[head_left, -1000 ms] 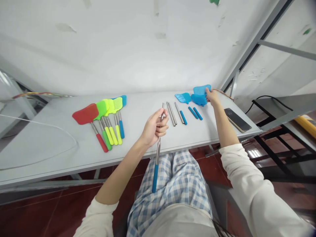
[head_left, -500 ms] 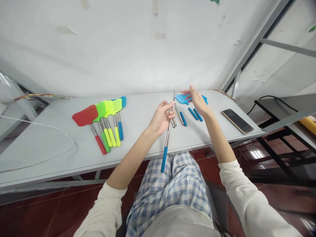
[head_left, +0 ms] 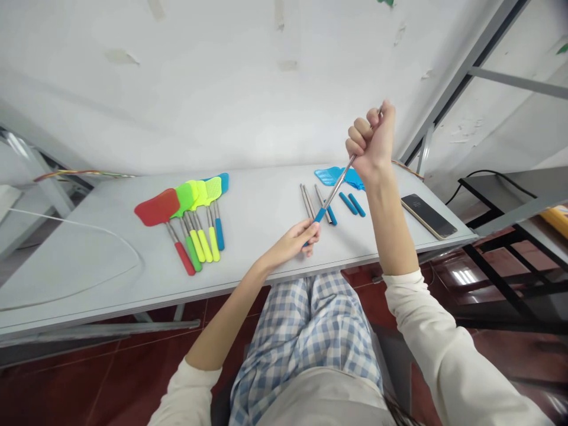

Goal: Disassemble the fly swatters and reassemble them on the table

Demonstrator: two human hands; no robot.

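A telescopic metal rod with a blue handle slants up to the right between my two hands. My left hand is closed around its blue grip, over the table's front part. Higher up, my right hand makes a fist around the rod's thin upper end. Beneath the rod lie bare metal rods and a rod with a blue grip. Two loose blue grips rest to the right. Blue fly swatter heads lie behind, partly hidden by my right hand and the rod.
On the left of the table several fly swatters lie fanned out, a red one outermost. A phone lies near the right end. A white cable curves across the left side. Wall stands behind; metal frames flank the table.
My right hand, open before, has closed on the rod's upper end and risen. My left hand has shifted from the metal shaft to the blue grip. The rod now slants and looks longer.
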